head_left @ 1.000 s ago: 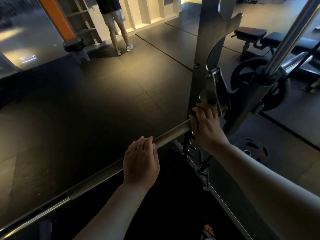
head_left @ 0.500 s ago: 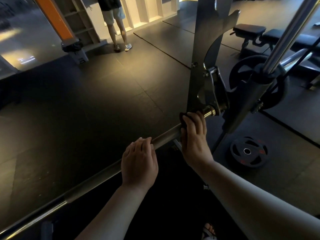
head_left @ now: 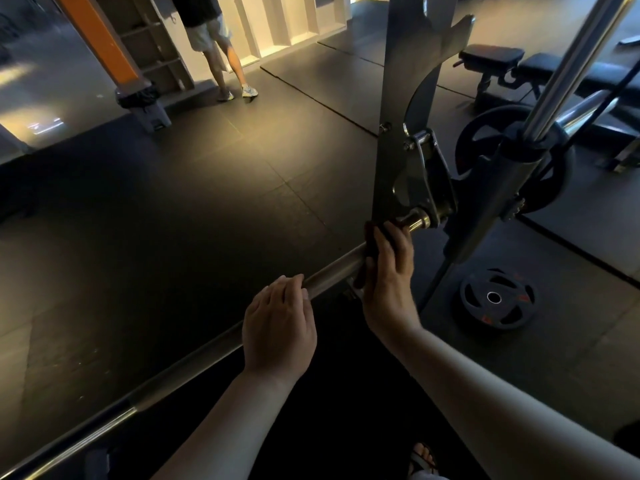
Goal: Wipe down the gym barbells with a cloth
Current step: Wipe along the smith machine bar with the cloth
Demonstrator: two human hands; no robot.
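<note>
Steel in the dim light, the barbell (head_left: 194,363) slants from the lower left corner up to the right, where its end passes into the latch (head_left: 427,174) on the rack upright (head_left: 405,81). A dark cloth (head_left: 371,242) is wrapped on the shaft just short of the brass-coloured collar (head_left: 417,220). The right grip (head_left: 389,282) clasps it there, fingers laid over cloth and bar, thumb hidden. The left grip (head_left: 278,327) sits just beside it, lower down the shaft, fingers curled over the top of the bar as if to steady it. This looks like the wiping stroke itself, worked on the end section of the shaft; most of the bar toward the lower left appears yet to be covered. The next move probably calls for sliding the cloth down the shaft under firm pressure, and the left grip will have to shift out of its way. Compared with a second ago, the right grip has drawn back from the latch toward the left one, baring the collar it covered. The forearm no longer hides the loose weight plate (head_left: 497,299) on the rubber floor (head_left: 207,202), and the left grip has kept its place. Farther off stand a padded bench (head_left: 491,55) and a person (head_left: 211,39) by the shelving.
</note>
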